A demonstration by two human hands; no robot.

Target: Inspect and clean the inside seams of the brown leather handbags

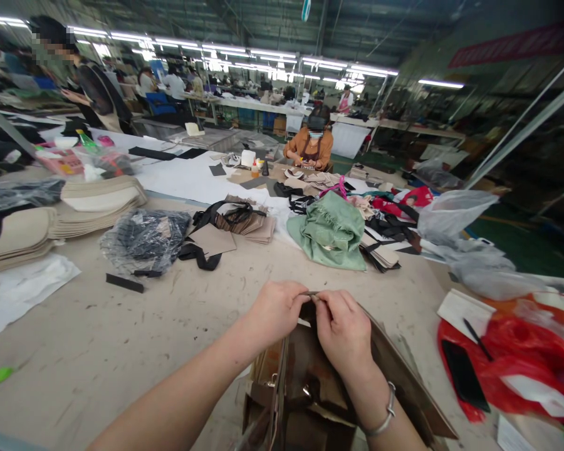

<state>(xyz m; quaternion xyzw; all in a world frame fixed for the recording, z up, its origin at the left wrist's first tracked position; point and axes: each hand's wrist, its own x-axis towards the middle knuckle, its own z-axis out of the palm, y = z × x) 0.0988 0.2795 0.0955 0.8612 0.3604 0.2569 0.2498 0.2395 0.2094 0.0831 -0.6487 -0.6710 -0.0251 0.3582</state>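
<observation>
Both hands meet at the top edge of a stiff, glossy dark brown bag-like piece point(317, 388) with small shiny metal fittings, standing close to me at the front of the table. My left hand point(279, 310) pinches a thin strip of its edge between thumb and fingers. Right beside it, my right hand point(343, 322) grips the same edge, thumb and fingertips pressed together. A metal bangle is on the right wrist. The forearms hide part of the brown piece, and its lower end runs out of view.
Stacks of beige panels point(98, 203) lie at left, near a plastic-wrapped black bundle point(145, 241). Ahead are brown pieces with black straps point(244, 222) and green cloth point(331, 232). At right, a phone point(465, 374) rests on a red plastic bag point(531, 338). A co-worker point(313, 147) sits opposite.
</observation>
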